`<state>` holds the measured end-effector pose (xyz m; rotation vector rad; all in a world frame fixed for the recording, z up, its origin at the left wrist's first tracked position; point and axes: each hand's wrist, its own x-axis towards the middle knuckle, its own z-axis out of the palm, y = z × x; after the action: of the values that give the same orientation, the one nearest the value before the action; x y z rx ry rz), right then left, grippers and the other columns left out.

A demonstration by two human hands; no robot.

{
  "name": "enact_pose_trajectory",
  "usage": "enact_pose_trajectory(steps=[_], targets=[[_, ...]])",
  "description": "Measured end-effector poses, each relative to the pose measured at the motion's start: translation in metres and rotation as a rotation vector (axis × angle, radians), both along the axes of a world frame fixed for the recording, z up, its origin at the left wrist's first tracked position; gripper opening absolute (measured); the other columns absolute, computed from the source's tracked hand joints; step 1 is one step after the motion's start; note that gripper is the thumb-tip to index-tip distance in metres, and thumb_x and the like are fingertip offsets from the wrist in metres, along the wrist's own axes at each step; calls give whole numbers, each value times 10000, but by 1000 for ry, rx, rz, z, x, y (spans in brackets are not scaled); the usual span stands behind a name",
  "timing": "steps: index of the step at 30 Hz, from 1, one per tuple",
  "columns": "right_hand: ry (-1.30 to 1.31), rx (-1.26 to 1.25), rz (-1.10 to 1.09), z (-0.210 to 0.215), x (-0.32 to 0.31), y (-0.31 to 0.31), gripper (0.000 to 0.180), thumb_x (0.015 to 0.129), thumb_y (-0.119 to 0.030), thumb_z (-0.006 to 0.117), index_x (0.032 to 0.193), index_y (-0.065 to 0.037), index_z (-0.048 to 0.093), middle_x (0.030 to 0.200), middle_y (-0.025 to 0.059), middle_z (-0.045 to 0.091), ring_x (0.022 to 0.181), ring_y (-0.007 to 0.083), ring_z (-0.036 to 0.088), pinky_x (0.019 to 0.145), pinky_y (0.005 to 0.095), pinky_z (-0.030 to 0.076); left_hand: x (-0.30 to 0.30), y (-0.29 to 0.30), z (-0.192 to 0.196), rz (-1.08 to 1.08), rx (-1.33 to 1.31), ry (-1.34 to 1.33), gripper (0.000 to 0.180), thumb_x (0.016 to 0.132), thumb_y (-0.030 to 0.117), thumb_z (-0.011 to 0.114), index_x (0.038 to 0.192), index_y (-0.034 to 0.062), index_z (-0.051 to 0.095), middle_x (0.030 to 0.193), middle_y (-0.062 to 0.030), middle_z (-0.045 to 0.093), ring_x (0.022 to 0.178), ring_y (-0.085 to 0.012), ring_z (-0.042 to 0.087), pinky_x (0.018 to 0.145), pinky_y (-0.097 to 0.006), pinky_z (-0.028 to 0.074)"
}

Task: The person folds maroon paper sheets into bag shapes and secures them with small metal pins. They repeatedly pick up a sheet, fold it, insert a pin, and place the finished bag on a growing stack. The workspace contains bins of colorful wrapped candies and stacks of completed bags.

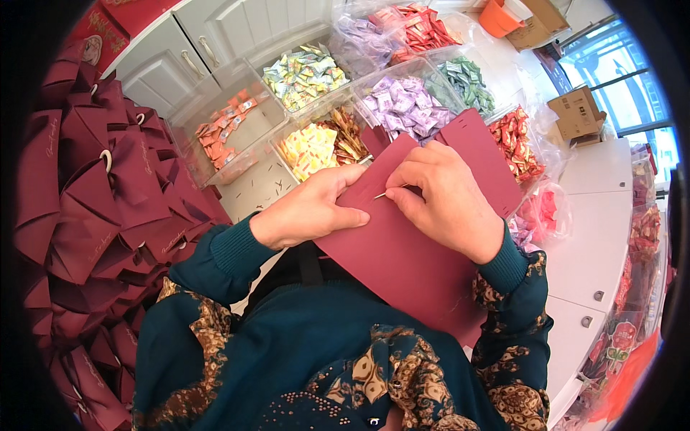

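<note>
Left to right, clock directions read from the hands at frame centre.

9 o'clock: heap of folded maroon gift boxes, same card as the sheet in hand, several with a pale ring at the flap. Too many and too overlapped to count; well over a dozen show.

Centre: one flat maroon card sheet, held over the lap against the teal patterned sleeves, top edge toward the bins. Left hand lies flat on its left part, fingers extended, pinning it. Right hand is curled, thumb and forefinger pinching at a thin pale sliver on the card surface; whether it is a strip, a tab or a slit edge, cannot tell.

Judgement: the step in hand is working the flat blank, early in forming one box. The next move likely needs the left hand to keep the card steady while the right works the fine pinch.

11 to 2 o'clock: clear plastic bins of wrapped sweets on the white table. Counted by colour: orange 1, mixed yellow-green 1, yellow-and-gold 1, purple 1, green 1, red-and-gold 1; plus bags of lilac, red and pink sweets.

3 o'clock: 2 cardboard boxes.
</note>
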<state>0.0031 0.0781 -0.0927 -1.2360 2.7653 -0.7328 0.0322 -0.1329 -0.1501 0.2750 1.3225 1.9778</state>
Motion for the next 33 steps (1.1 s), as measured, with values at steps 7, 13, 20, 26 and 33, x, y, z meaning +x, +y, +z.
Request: enact_pose_trajectory(steps=[7, 13, 20, 26, 33], targets=[[239, 164, 82, 0, 1, -13, 37, 677, -107, 666, 700, -84, 648, 769, 53, 596, 833, 243, 559, 758, 365, 435, 3, 5, -2, 19, -35, 32, 442, 877, -46, 613, 1301, -13, 493, 1216, -43, 594, 1104, -106, 569, 954, -283, 478], [376, 277, 106, 10, 6, -18, 43, 683, -138, 634, 700, -104, 654, 779, 33, 595, 870, 216, 551, 790, 345, 417, -3, -2, 4, 25, -52, -104, 340, 869, -31, 643, 1202, -17, 576, 1079, -33, 659, 957, -86, 629, 851, -255, 526], [348, 261, 101, 26, 3, -11, 51, 699, -122, 630, 712, -113, 678, 765, 41, 589, 843, 236, 561, 766, 369, 429, -4, -6, 6, 6, -111, -88, 332, 873, -9, 657, 1195, -28, 582, 1090, -47, 668, 946, -91, 639, 846, -255, 533], [206, 118, 90, 13, -3, -17, 72, 729, -100, 624, 732, -100, 696, 751, 53, 581, 828, 256, 564, 740, 386, 426, 0, -7, 6, -2, -197, -6, 289, 870, -9, 647, 1153, -23, 590, 1053, -34, 662, 921, -82, 628, 820, -247, 522], [250, 93, 48, 5, -2, -22, 51, 711, -90, 627, 708, -96, 677, 746, 47, 582, 803, 255, 558, 729, 386, 421, 8, -2, 6, 127, -98, 27, 335, 861, -15, 654, 1184, -5, 567, 1061, -26, 649, 952, -85, 617, 840, -257, 513]])
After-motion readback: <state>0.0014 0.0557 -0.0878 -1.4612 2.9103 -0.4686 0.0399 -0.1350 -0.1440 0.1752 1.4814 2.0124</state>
